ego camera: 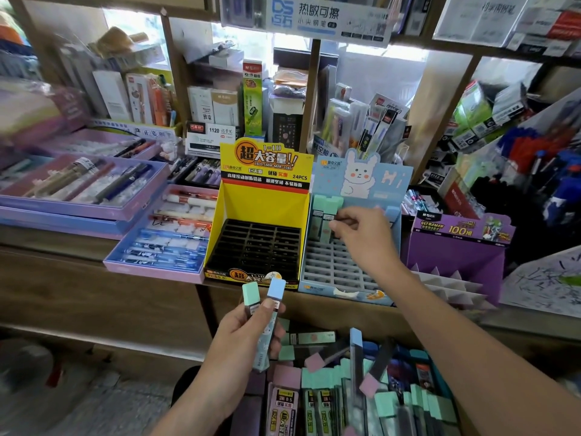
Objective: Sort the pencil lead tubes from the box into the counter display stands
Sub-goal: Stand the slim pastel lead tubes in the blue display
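Wooden shop counter (94, 265) with crowded stationery shelves behind it, lilac pen trays (163, 247) on its left part. At centre stands the yellow display stand (234, 212), its black slotted insert (257, 243) holding no tubes. Touching its right side is the blue rabbit display stand (390, 180) with a pale slot grid (333, 265); most slots are bare. Green-capped tubes (322, 212) stand upright in the back row at the left, and a blue cap (391, 212) shows further right in the same row. The right hand (364, 236) reaches over this grid, thumb and fingertips pinching a dark lead tube (341, 220) just beside the green-capped ones; cannot tell whether it already sits in a slot. The left hand (242, 341) is lower, in front of the counter edge, fingers curled round two tubes held upright and fanned apart: a green-capped tube (250, 294) on the left and a blue-capped tube (276, 289) on the right, thumb pressed across both. Below the hands sits the box (440, 380), full of loose lead tubes (327, 401) with green, pink and blue caps, some lying flat, some on end. A purple display stand (452, 256) sits right of the blue one, with grey dividers in front.
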